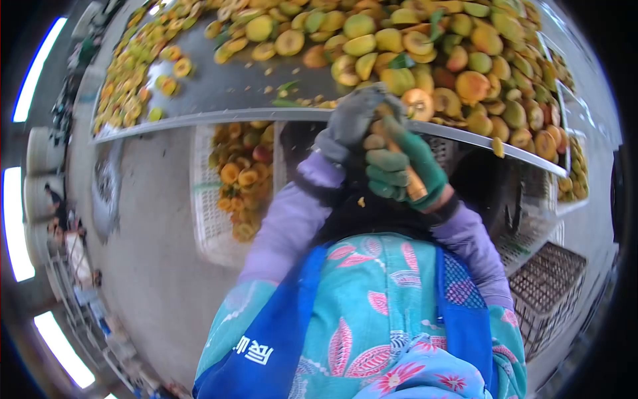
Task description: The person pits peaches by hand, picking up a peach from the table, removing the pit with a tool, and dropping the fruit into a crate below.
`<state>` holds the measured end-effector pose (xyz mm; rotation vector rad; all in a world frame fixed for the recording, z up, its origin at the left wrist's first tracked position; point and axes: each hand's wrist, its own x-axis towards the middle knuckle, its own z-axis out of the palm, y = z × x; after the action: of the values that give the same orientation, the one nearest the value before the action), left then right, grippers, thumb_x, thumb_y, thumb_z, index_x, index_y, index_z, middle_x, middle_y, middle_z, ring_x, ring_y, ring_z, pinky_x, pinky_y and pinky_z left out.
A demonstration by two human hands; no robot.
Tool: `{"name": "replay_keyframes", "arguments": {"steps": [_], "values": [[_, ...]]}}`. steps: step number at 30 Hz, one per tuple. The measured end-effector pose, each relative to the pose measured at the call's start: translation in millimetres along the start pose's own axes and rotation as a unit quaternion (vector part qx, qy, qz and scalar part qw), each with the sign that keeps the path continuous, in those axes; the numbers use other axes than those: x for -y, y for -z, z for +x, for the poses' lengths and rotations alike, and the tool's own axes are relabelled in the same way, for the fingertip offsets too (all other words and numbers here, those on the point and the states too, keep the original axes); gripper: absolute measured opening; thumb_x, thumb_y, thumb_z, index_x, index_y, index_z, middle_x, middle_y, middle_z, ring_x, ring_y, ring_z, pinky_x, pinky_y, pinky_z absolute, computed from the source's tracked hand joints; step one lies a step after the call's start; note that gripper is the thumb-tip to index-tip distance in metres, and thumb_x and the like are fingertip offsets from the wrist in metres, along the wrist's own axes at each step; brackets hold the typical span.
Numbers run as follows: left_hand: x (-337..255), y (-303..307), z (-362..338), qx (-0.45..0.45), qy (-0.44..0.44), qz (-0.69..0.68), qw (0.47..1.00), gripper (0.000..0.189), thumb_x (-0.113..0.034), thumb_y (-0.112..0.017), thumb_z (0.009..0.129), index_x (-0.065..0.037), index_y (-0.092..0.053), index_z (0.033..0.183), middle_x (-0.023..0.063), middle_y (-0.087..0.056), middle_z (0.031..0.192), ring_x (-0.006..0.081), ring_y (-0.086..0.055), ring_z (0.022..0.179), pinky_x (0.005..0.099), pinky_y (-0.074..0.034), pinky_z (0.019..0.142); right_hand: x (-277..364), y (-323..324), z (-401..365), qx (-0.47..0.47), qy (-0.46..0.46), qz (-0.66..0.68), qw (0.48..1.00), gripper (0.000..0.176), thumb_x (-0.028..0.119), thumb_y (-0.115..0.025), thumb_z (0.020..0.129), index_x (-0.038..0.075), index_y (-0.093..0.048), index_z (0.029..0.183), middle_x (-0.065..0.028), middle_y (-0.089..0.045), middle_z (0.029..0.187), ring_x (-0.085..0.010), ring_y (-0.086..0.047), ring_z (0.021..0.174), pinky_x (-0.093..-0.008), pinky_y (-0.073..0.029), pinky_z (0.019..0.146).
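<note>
My right hand (407, 163), in a green glove, is closed round a tool with a wooden handle (416, 185). The tool's working end is hidden between my hands. My left hand (355, 116), in a grey glove, is curled shut against the tool's upper end; whatever lies inside it is out of sight. Both hands are together just over the table's near edge. Just beyond them sits a cut yellow fruit, like a peach (419, 104), its cut face showing. A big heap of whole and halved fruit (472, 86) covers the table's right side.
The metal table (219, 86) has a raised rim and scattered scraps. Halved fruit (123, 93) lies along its left end. Below stand a white crate (207, 219) holding fruit and, at right, a brown crate (548, 276). A person (60, 209) is far left.
</note>
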<state>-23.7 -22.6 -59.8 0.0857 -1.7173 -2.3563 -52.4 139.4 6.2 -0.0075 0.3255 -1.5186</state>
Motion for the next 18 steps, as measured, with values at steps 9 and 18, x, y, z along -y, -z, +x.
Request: {"name": "replay_keyframes", "arguments": {"steps": [9,18], "values": [[-84.4,64.7,-122.6,-0.265,0.112,0.746,0.601,0.027,-0.029,-0.064,0.086,-0.004,-0.065,0.096,0.0188,-0.063,0.092,0.0290,-0.063,0.087,0.0401,-0.050,0.078,5.5,-3.5,-36.1,-0.211,0.007,-0.082,0.974,0.039,0.051,-0.046,0.097,0.012,-0.054,0.094,0.0050,-0.044,0.056,-0.0088,-0.041,0.044,-0.0244,-0.035,0.044],[-44.4,58.7,52.7,-0.148,0.085,0.659,0.733,0.048,-0.029,-0.075,0.071,-0.001,-0.057,0.105,0.0216,-0.063,0.096,0.0350,-0.062,0.092,0.0401,-0.050,0.082,12.5,-5.0,-0.1,-0.313,0.138,-0.385,0.857,0.038,0.049,-0.052,0.095,0.011,-0.054,0.091,0.0018,-0.049,0.062,-0.0109,-0.047,0.047,-0.0282,-0.039,0.041]]}}
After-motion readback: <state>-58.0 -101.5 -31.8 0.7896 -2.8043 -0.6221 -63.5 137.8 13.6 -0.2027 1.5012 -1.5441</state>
